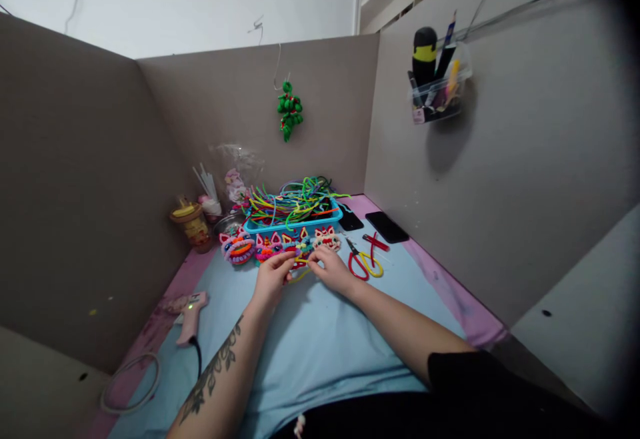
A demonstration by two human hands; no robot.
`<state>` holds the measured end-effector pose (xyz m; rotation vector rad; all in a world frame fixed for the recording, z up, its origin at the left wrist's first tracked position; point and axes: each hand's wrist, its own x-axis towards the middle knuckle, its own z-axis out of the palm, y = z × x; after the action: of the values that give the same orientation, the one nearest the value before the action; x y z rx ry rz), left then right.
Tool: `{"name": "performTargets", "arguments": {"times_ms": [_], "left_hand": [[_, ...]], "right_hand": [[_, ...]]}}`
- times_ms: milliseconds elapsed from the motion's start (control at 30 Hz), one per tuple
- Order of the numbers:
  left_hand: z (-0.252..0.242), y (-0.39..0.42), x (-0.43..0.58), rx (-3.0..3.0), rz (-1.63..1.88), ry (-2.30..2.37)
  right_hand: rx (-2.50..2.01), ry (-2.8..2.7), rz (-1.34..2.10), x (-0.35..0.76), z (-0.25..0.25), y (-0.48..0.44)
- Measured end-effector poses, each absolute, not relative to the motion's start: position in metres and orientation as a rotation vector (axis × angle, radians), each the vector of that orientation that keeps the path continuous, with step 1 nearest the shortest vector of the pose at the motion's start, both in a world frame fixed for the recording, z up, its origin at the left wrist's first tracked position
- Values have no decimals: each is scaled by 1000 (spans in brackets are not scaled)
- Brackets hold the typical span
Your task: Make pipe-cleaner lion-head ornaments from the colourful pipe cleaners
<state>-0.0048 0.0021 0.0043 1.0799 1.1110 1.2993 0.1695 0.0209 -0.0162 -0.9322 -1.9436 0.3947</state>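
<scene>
- Left hand (pixel 273 276): thumb and fingers pinching a yellow strand (pixel 302 262).
- Right hand (pixel 330 270): fingertips gripping same strand, which spans the gap between hands.
- Colorful animal heads (pixel 238 248): row just beyond both hands.
- Blue basket (pixel 270 230): farther beyond hands.
- Scissors (pixel 356 252): near right hand, on its right.

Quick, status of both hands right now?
Left hand: fingers closed, pinching a yellow fuzzy strand; anything else in its grip can't be told.
Right hand: fingers closed, pinching the same yellow fuzzy strand.
</scene>
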Motion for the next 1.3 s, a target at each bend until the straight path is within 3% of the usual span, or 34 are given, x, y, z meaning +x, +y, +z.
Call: {"name": "performTargets", "arguments": {"times_ms": [200,567,833,1300], "left_hand": [[6,3,-8,1026,1297,1093],[12,-6,-1,1078,1189,985],[13,-9,1,1058,1196,965],[20,2,-18,942,1489,969]], "right_hand": [[-917,-2058,356,167,-26,23],[-1092,-1565,634,165,-13,15],[-1133,-1628,523,163,-25,24],[-1197,-1499,631,184,-32,48]]}}
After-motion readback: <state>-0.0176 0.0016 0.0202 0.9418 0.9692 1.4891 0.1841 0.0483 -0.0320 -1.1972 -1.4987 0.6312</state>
